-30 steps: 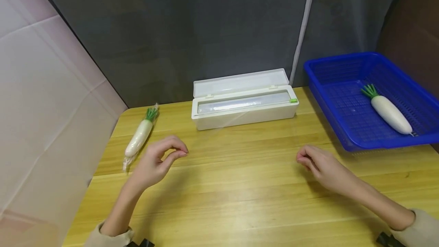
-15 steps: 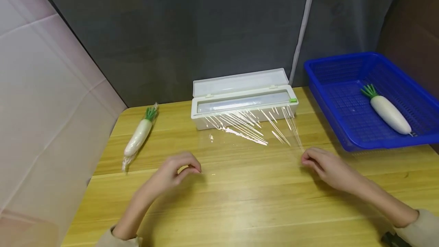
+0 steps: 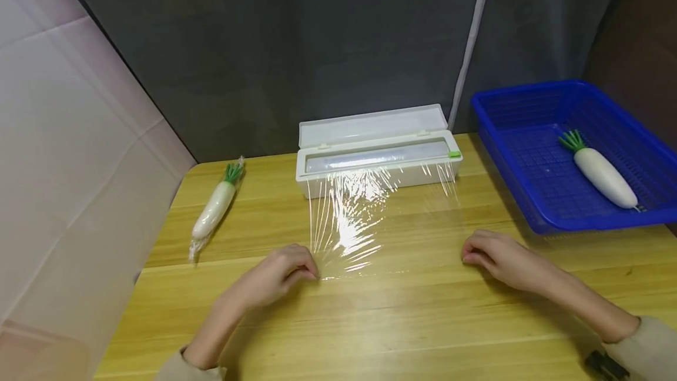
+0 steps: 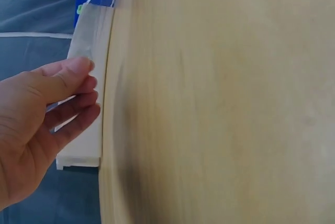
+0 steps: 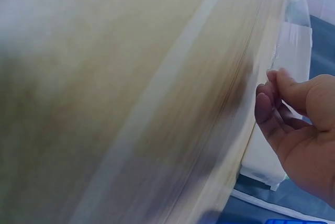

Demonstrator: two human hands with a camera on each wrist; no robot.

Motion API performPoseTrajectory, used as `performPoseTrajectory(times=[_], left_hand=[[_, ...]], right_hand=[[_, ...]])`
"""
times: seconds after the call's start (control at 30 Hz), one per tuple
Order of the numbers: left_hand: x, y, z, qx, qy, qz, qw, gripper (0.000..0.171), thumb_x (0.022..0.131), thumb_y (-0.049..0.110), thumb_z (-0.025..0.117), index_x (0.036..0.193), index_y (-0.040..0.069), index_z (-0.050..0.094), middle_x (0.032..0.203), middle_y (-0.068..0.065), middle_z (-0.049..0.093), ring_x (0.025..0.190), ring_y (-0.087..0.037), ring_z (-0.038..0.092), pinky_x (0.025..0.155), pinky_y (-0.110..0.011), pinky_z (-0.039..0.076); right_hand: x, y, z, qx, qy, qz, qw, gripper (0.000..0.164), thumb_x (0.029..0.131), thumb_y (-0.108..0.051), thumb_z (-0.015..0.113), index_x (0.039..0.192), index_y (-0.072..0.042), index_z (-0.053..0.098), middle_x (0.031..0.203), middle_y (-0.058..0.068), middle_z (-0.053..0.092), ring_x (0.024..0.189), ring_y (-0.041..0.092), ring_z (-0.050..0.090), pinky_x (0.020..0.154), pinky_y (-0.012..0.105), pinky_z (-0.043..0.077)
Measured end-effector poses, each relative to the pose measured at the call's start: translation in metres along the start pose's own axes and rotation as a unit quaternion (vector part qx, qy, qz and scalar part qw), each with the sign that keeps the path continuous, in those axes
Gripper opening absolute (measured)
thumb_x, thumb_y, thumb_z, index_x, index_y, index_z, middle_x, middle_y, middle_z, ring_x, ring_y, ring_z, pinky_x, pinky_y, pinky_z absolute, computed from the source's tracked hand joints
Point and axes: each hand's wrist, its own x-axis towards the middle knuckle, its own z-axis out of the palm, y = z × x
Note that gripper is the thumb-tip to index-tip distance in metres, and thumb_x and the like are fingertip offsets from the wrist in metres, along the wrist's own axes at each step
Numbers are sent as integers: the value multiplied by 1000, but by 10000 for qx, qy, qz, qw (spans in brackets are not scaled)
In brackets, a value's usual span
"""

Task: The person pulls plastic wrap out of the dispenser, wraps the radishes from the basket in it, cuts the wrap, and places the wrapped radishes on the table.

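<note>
Head view: clear film (image 3: 349,228) spans mid-frame from a white box (image 3: 370,145) with raised lid (image 3: 372,126), its near corners pinched, I note, by the left hand (image 3: 275,275) and right hand (image 3: 505,260). Blue basket (image 3: 534,151), a bare radish (image 3: 605,178) inside, crowds the frame's right beyond the right hand; a wrapped radish (image 3: 214,210) lies at left on the wooden table (image 3: 370,322), both radishes showing in this view alone. Wrist views add thumbs pressed to forefingers, other fingers loosely bent; the left one catches basket blue at upper left.
</note>
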Motion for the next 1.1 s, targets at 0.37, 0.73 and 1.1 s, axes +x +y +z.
performPoseTrajectory(times=[0.37,0.73,1.1], left_hand=[[4,-5,7,236,-331,-74,9991,13,91,1,73,87,13,72,90,7,67,87,-8,61,82,-26,54],[7,0,10,191,-271,-563,9979,13,92,13,75,81,16,70,81,13,62,75,-2,55,70,-23,52],[14,10,20,940,240,-1424,9850,28,86,20,81,68,22,59,67,15,54,58,-1,45,56,-21,44]], right_hand=[[7,3,1,144,-411,-7,9991,15,90,-2,74,93,-14,65,86,-12,58,78,3,55,65,28,51],[13,-2,1,279,-468,779,9955,12,97,-9,67,89,-16,62,78,-14,55,71,1,49,62,27,47],[15,-2,4,239,-428,814,9955,16,93,-4,71,89,-14,60,77,-12,54,69,0,49,60,25,46]])
